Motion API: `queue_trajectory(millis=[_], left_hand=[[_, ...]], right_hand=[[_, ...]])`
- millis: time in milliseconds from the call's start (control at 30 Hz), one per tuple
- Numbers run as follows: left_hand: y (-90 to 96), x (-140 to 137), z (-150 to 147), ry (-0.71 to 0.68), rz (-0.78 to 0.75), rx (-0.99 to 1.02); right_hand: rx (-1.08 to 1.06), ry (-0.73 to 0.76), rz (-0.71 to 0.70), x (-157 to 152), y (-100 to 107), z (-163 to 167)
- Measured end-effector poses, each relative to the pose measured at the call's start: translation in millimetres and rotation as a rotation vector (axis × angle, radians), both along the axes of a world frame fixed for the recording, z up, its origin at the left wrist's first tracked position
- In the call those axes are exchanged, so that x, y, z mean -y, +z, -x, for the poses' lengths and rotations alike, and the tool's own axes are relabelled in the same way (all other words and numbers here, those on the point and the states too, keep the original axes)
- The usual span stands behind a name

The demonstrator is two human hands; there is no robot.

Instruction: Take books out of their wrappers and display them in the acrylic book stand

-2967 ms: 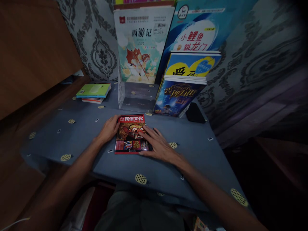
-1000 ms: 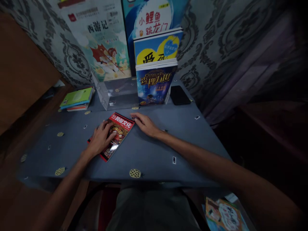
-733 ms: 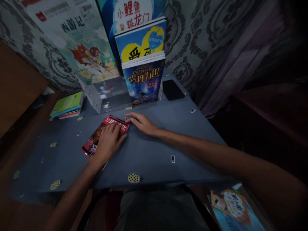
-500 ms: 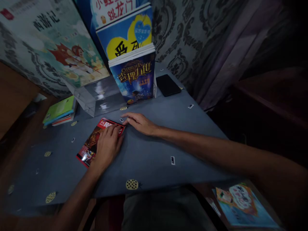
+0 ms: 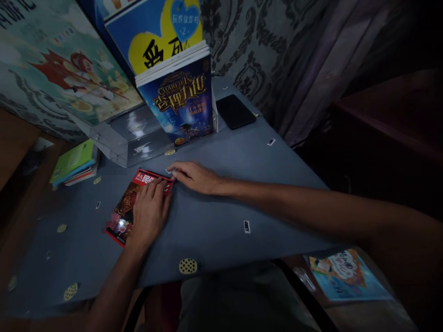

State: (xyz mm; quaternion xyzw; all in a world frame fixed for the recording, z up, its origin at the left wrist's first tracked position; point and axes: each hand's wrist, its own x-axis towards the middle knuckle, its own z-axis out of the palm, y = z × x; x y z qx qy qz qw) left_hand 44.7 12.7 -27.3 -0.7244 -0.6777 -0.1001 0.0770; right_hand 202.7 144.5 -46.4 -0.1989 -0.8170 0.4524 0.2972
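Note:
A red and dark book [image 5: 119, 223] lies flat on the blue-grey tablecloth [image 5: 204, 221], its cover facing up. My left hand [image 5: 149, 207] rests flat on the cover, fingers stretched toward the top edge and hiding part of the title. At the book's upper right corner is my right hand [image 5: 194, 177], its fingers extended and the fingertips at or touching that corner. Behind both hands stands a clear acrylic book rack [image 5: 114, 145]. Dark blue books [image 5: 183, 103] stand upright in its front right section.
Farther back in the rack are a yellow and blue book [image 5: 148, 39] and a large green picture book [image 5: 86, 69]. A small stack of books [image 5: 74, 161] lies at the left. Behind the rack's right side is a black tablet-like device [image 5: 236, 111]. Low at right lies a blue book [image 5: 356, 281].
The camera view has shifted slightly, so the rack and books appear lower and more to the left. Both hands keep nearly the same position on the red book.

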Motion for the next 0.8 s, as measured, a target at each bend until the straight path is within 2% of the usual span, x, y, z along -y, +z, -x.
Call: queue_trajectory(millis=[333,800], left_hand=[[5.0,0.9,-6.9,0.054,0.011,-0.060],[6.1,1.3,-9.5,0.041,-0.032,-0.136]], right_hand=[[-0.037,0.022,0.061,-2.7,3.3,-1.1],[-0.128,0.036,0.093,-4.6,-1.1,0.8]])
